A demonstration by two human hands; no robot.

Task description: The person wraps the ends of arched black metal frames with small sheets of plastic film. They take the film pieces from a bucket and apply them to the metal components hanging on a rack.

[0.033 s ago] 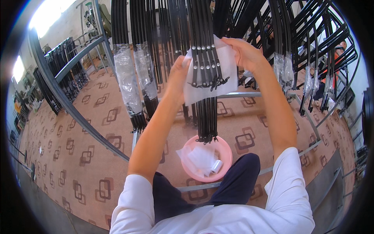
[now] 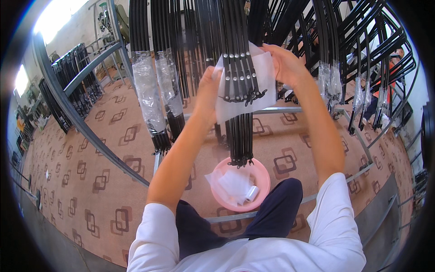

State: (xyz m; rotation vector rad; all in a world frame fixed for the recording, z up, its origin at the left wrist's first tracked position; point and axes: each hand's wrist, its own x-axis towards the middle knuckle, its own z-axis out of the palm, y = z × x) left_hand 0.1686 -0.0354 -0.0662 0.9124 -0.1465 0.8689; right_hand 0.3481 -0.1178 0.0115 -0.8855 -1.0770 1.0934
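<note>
Shifting a bit toward three o'clock, the right hand (image 2: 287,66) is curling halfway beside the white sheet (image 2: 265,75) at twelve o'clock, its grip too hidden to tell; the left hand (image 2: 208,93) is pinching the sheet's nine o'clock edge with bent fingers; keeping it flat behind the black bars (image 2: 234,68) is probably helping.

Translucent white sheet (image 2: 266,84) behind black jointed metal rods (image 2: 242,78)
Left hand (image 2: 208,93) holds its ten-o'clock edge, right hand (image 2: 287,65) its two-o'clock; round pink plastic basin (image 2: 261,173) at six.
</note>
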